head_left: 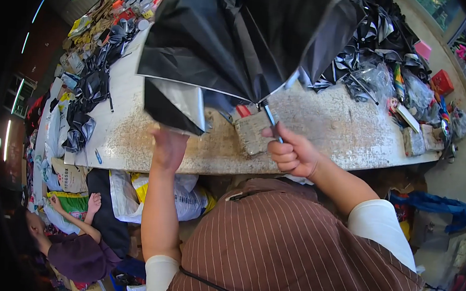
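A black umbrella with a silvery inside hangs partly spread in front of me, its folds loose above the table. My right hand is closed around its thin metal shaft, thumb uppermost. My left hand is raised under the canopy's lower left corner, at or very near the cloth. Its thumb stands apart and the hand looks open, though the cloth hides most of the fingers. On the table behind the shaft lies a worn, pale block-shaped bundle with something red at its top.
Black umbrellas line the table's left side; more are heaped at far right. Clear plastic bags and a red box lie along the right. A blue pen-like object rests near the front-left edge. Another person is at lower left.
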The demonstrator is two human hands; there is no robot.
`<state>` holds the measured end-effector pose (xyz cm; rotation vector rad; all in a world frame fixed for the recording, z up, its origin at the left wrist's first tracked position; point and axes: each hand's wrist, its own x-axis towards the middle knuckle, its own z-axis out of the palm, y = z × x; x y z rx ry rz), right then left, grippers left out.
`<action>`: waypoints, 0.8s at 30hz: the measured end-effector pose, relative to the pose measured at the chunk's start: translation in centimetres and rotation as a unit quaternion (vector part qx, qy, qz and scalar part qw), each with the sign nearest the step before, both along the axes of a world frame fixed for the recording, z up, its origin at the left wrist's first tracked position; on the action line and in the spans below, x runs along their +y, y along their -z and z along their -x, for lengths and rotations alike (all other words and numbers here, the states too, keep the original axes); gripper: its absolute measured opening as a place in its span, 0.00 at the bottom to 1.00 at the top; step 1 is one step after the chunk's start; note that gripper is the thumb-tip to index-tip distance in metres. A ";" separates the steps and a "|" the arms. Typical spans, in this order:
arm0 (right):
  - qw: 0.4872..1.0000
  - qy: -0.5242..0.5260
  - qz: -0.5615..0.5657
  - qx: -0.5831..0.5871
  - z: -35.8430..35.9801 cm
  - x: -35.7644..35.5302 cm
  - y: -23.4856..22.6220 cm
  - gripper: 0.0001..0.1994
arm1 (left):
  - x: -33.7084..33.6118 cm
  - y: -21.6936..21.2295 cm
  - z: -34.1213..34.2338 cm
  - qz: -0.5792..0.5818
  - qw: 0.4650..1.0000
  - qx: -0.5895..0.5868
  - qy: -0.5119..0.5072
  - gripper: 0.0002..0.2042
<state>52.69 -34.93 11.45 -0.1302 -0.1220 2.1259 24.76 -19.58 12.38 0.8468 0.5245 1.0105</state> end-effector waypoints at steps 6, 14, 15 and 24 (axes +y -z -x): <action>0.976 -0.107 0.033 -0.186 6.1 0.2 0.0 0.20 | 0.8 1.8 -4.2 0.094 0.993 -0.071 -0.004 0.20; 0.972 0.040 -0.095 -0.213 0.1 4.7 1.6 0.34 | -0.6 -1.3 -5.9 0.038 0.999 -0.008 -0.026 0.19; 0.955 0.055 -0.140 -0.255 0.5 5.5 0.5 0.33 | -0.8 -1.8 -6.2 0.029 0.999 0.014 -0.028 0.19; 0.849 0.065 -0.326 -0.412 6.3 5.2 -0.7 0.19 | -5.4 -6.5 -7.6 -0.325 0.895 0.262 -0.156 0.24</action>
